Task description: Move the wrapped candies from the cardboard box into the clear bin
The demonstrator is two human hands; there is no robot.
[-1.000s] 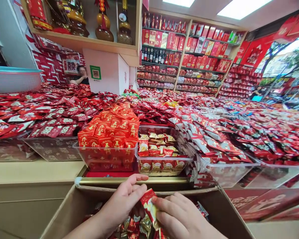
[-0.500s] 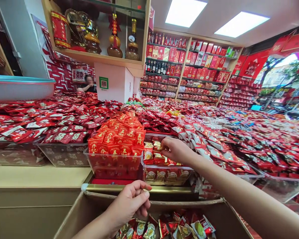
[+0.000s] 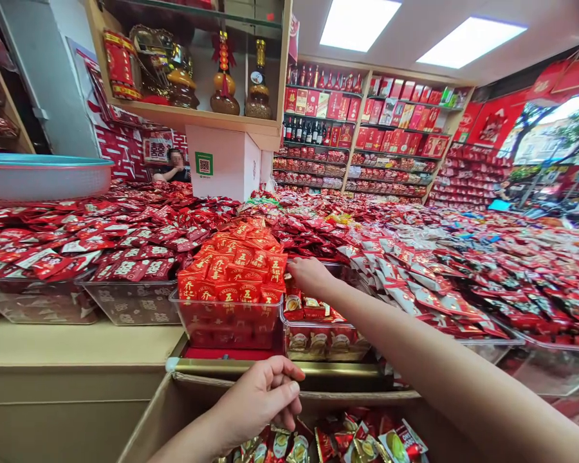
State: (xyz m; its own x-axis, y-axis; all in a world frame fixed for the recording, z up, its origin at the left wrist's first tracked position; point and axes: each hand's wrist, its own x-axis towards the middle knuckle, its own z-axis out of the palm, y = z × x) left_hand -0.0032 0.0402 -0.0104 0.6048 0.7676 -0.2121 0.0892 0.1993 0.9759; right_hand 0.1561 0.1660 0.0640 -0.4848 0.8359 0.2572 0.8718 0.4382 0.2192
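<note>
Candy packets [image 3: 313, 307], red and yellow, lie in a clear bin [image 3: 318, 323] at the front edge of the display counter [image 3: 77, 344]. The right hand [image 3: 311, 275] is over the bin's far left corner, with the arm stretched in from the right. Its fingers bend down toward the packets, tips hidden behind the knuckles, so I cannot tell whether they grip one. The packets lie just below and in front of that hand. It sits close against a heaped stack of red packets [image 3: 236, 267] in the next bin to the left.

The left hand [image 3: 265, 393] hangs lower, above a cardboard box [image 3: 174, 411] standing in front of the counter. Its fingers are curled closed with the thumb pressed to the forefinger; whether anything is pinched there I cannot tell. Loose wrapped sweets [image 3: 367, 440] lie in the box just under it.

Well behind, a blue basin [image 3: 38, 177] sits at the counter's left end. Another person [image 3: 174, 168] sits at the far side.
</note>
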